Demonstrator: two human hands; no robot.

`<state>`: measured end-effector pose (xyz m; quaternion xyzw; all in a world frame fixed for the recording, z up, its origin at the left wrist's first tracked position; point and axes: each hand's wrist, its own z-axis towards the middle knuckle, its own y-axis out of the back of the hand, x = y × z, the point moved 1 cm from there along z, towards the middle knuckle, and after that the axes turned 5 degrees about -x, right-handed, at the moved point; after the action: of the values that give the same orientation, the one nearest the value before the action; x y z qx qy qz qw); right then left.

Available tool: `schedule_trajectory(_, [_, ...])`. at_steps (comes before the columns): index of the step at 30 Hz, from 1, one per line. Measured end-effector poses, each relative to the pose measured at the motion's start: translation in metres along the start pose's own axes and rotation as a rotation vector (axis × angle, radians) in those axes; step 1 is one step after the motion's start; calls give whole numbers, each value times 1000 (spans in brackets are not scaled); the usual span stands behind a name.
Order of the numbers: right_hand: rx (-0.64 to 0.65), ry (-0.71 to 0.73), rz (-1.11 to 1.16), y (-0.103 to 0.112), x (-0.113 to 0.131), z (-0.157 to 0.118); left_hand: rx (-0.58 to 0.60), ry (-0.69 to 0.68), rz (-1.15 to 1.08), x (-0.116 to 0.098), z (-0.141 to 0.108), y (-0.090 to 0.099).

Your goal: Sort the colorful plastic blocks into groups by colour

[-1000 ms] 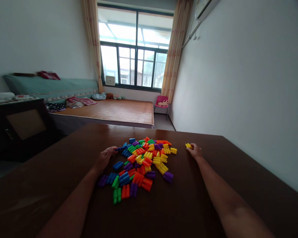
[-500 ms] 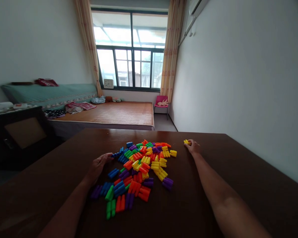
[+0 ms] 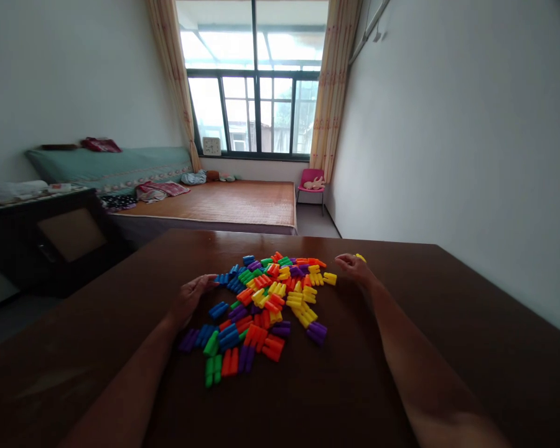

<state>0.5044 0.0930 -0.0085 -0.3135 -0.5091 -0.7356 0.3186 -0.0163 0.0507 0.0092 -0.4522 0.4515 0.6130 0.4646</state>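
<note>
Several plastic toy building blocks (image 3: 256, 336) in blue, green, purple, orange and yellow lie in a loose heap on the dark brown table (image 3: 280, 410). At the heap's left side, my left hand (image 3: 191, 297) has its fingertips closed on the end of a blue block (image 3: 222, 279). Right of the heap, my right hand (image 3: 356, 270) reaches leftward over the tabletop with its fingers extended and nothing seen in them. A yellow block (image 3: 361, 257) lies just beyond its knuckles, partly hidden by the hand. Nearest its fingertips is another yellow block (image 3: 330, 279), a short gap away.
Past the table's far edge is a bed (image 3: 242, 202) with a woven mat and some cloths. A dark cabinet (image 3: 70, 230) stands at left. A pink chair (image 3: 311, 180) holding a soft toy stands by the right wall, near the window (image 3: 256, 112).
My right hand has let go of the yellow block and shifted left towards the heap. My left hand stays at the blue block. The whole view has tilted down and turned slightly left.
</note>
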Motion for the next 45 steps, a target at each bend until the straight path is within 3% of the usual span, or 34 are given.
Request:
schedule_trajectory(4, [299,-47,-113,-7,9,-7,6,3,0,-1,0,1])
schedule_trajectory(8, [351,-114,-37,-4,7,-9,8,6,-13,-1,1,2])
schedule_trajectory(11, [110,-167,-18,8,-4,-1,11,4,-32,1,3,3])
schedule_trajectory(16, [-586,-233,-67,56,-53,2,20,20,-24,4,5,6])
schedule_trajectory(19, [-725,-291,-118,75,-86,-7,24,28,-12,4,5,7])
schedule_trajectory(23, [-683,-346,-298,81,-106,-5,26,18,-19,5,5,7])
schedule_trajectory(29, [-468,-297,-386,75,-100,6,35,44,-4,11,8,10])
schedule_trajectory(35, [-539,-116,-572,58,-94,5,15,52,33,3,5,7])
schedule_trajectory(39, [-501,-66,-554,56,-90,6,11,51,34,0,4,6])
schedule_trajectory(43, [-639,-41,-477,57,-62,4,18,53,9,5,4,7])
schedule_trajectory(45, [-589,23,-375,47,-35,4,20,39,-1,7,5,7])
